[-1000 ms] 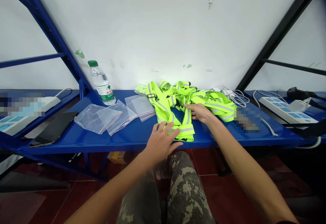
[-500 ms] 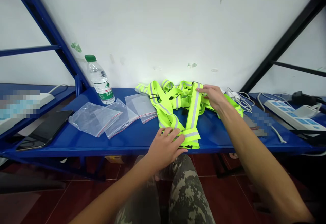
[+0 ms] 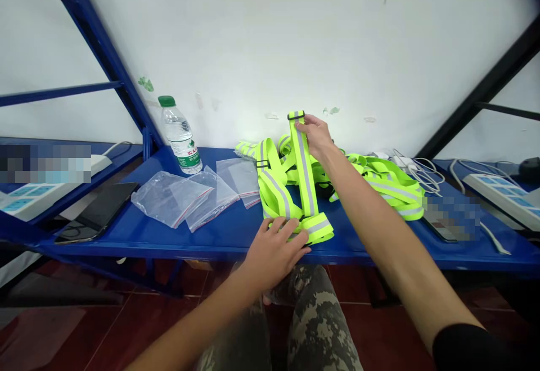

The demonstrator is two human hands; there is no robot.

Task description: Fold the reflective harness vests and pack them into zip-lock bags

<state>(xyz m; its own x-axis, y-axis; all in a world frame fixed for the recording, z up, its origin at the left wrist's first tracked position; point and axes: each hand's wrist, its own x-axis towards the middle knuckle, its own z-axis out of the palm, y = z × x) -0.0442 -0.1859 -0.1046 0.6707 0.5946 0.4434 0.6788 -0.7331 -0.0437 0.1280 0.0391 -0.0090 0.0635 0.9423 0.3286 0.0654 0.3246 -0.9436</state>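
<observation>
a reflective lime-yellow strap is being held up lengthwise, its far end being pinched in the closed right grip, its near end being pressed under the open left grip.
</observation>
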